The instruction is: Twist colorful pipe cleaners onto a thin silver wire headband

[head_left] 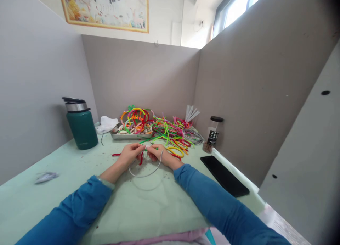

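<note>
Above the middle of the desk, my left hand [129,155] and my right hand [162,156] meet with fingertips almost touching. Both pinch a thin grey-white wire hoop [145,176], whose curve hangs below them toward me. Something small and white [147,147] shows between the fingertips, with a bit of green beside it; its kind cannot be made out. A red pipe cleaner [141,159] shows below the fingers of my left hand, and a red end sticks out at that hand's left; whether it is held or lies on the desk is unclear.
Behind my hands are a metal tray [132,135] with finished pipe-cleaner hoops and small pieces, a pile of coloured pipe cleaners [170,129] and a coil of grey wire [193,136]. A green bottle [82,129] stands left; a jar [212,135] and black phone [224,176] are right.
</note>
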